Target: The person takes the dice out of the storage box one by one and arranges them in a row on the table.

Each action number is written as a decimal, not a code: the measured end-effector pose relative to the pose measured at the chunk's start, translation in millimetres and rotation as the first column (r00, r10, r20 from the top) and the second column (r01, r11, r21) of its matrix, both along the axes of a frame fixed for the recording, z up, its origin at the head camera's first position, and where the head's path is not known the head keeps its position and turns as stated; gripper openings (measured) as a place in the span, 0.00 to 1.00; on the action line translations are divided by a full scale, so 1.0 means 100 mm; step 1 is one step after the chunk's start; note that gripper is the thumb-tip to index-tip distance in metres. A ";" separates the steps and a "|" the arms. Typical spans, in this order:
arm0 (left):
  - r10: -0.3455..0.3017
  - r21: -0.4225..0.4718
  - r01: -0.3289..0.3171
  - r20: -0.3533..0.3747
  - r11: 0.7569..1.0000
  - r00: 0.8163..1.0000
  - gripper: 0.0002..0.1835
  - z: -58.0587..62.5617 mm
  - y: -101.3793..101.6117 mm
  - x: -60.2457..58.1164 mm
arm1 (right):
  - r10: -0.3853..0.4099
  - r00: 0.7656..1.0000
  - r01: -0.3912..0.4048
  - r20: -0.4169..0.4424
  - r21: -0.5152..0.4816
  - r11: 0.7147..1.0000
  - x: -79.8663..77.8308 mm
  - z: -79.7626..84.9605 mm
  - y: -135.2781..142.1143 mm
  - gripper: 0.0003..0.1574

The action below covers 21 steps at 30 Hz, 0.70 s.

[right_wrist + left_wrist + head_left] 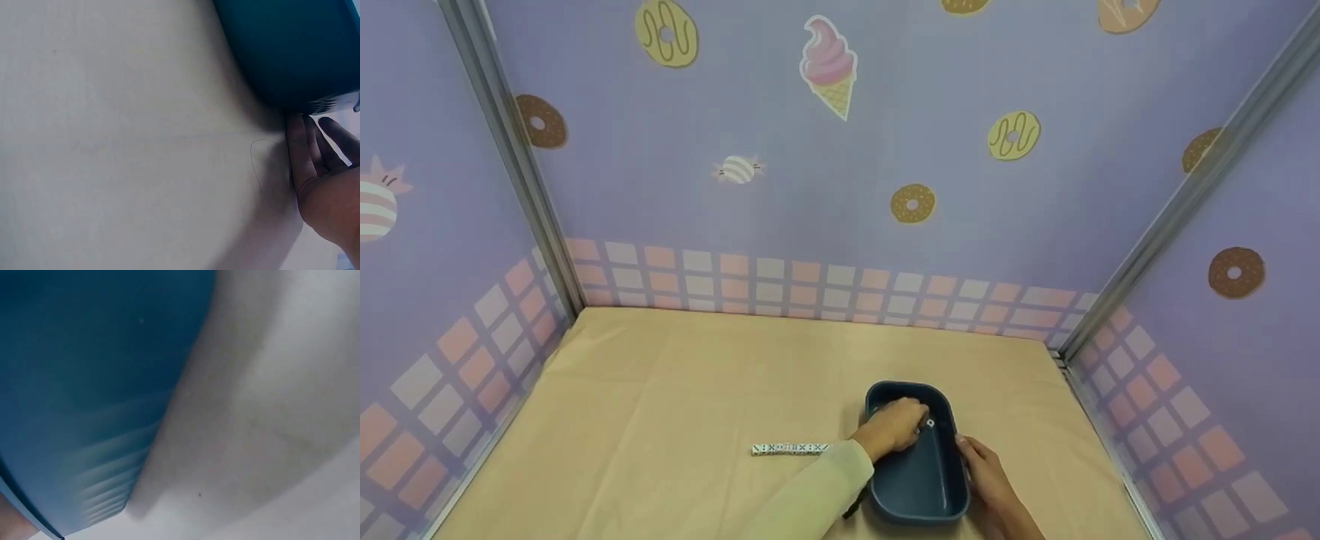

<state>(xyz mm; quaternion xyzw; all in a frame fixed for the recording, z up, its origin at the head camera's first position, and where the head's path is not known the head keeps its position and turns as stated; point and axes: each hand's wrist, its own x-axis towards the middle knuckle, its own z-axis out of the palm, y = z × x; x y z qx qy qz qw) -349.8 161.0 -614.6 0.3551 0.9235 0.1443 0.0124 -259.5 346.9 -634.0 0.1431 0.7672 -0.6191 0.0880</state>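
A deep blue rectangular box (pixel 911 480) stands on the cloth, slightly right of centre in the head view. Reaching over its left wall, my left hand (pixel 894 425) is down inside the far half with bent fingers, their tips hidden. Beside those fingers lie a few small white dice (pixel 931 423). My right hand (pixel 988 472) touches the box's right wall from outside, thumb near the rim; in the right wrist view its fingers (pixel 301 143) extend straight against the box. A straight row of white dice (pixel 790 448) lies left of the box. The left wrist view shows mostly the box's outer wall (pixel 95 382).
A beige cloth (pixel 682 390) covers the table. Purple walls (pixel 720 97) with printed sweets and grey metal corner posts (pixel 1170 187) enclose the back and sides. A light sleeve (pixel 817 491) covers my left forearm, close to the right end of the dice row.
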 end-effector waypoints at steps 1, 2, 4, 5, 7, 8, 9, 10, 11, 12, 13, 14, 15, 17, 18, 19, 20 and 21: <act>-0.006 -0.020 0.006 -0.028 1.000 1.000 0.08 0.00 0.00 0.02 | 0.001 1.000 -0.001 -0.008 0.004 1.000 0.00 0.00 -0.01 0.38; -0.014 -0.042 0.012 -0.059 0.999 0.998 0.07 0.01 -0.01 0.04 | 0.004 1.000 -0.004 -0.012 0.004 1.000 0.00 -0.01 -0.01 0.38; -0.030 -0.072 0.022 -0.099 0.997 0.995 0.04 0.04 -0.01 0.08 | -0.001 1.000 0.001 -0.012 0.001 1.000 0.01 -0.02 -0.02 0.37; -0.041 -0.078 0.032 -0.115 0.996 0.993 0.04 0.06 -0.02 0.10 | -0.002 1.000 0.002 -0.008 -0.002 1.000 0.02 -0.02 -0.03 0.37; -0.060 -0.070 0.051 -0.132 0.996 0.989 0.04 0.13 -0.05 0.15 | -0.003 1.000 0.003 -0.009 0.002 1.000 0.02 -0.02 -0.03 0.37; -0.072 -0.055 0.065 -0.139 0.996 0.988 0.04 0.18 -0.06 0.16 | -0.004 1.000 0.004 -0.008 0.002 1.000 0.03 -0.02 -0.02 0.37; -0.083 -0.032 0.079 -0.141 0.996 0.986 0.05 0.23 -0.09 0.18 | -0.008 1.000 0.008 -0.004 -0.001 1.000 0.03 -0.02 -0.02 0.36; -0.095 -0.009 0.095 -0.146 0.995 0.985 0.06 0.29 -0.12 0.19 | -0.007 1.000 0.007 0.000 -0.006 1.000 0.03 -0.01 -0.02 0.37; -0.107 0.020 0.111 -0.147 0.994 0.983 0.06 0.36 -0.16 0.20 | -0.005 1.000 0.005 -0.006 -0.004 1.000 0.03 -0.01 -0.01 0.37; -0.118 0.049 0.126 -0.147 0.991 0.982 0.06 0.42 -0.20 0.21 | -0.005 1.000 0.005 -0.013 0.002 1.000 0.03 -0.02 0.00 0.37; -0.132 0.079 0.144 -0.146 0.986 0.980 0.07 0.48 -0.25 0.22 | -0.006 1.000 0.006 -0.017 0.007 1.000 0.03 -0.01 0.00 0.37; -0.144 0.110 0.160 -0.147 0.981 0.979 0.07 0.53 -0.31 0.23 | -0.006 0.999 0.007 -0.031 0.016 1.000 0.03 -0.01 0.01 0.36; -0.155 0.138 0.176 -0.150 0.975 0.976 0.07 0.57 -0.37 0.24 | -0.008 0.999 0.009 -0.045 0.030 1.000 0.02 -0.02 0.01 0.35; -0.172 0.182 0.202 -0.167 0.962 0.971 0.07 0.63 -0.52 0.25 | -0.007 0.998 0.010 -0.065 0.053 0.999 0.01 -0.03 0.02 0.35; -0.178 0.198 0.214 -0.187 0.957 0.966 0.08 0.64 -0.60 0.26 | -0.010 0.998 0.014 -0.068 0.058 0.998 0.01 -0.03 0.02 0.34; -0.179 0.208 0.223 -0.209 0.952 0.961 0.07 0.64 -0.69 0.26 | -0.010 0.998 0.014 -0.069 0.061 0.998 0.00 -0.03 0.02 0.35; -0.178 0.209 0.228 -0.233 0.951 0.956 0.07 0.64 -0.78 0.26 | -0.010 0.998 0.014 -0.069 0.060 0.998 0.00 -0.03 0.02 0.35; -0.178 0.210 0.233 -0.252 0.950 0.951 0.07 0.64 -0.88 0.26 | -0.009 0.998 0.013 -0.063 0.065 0.998 0.00 -0.04 0.02 0.35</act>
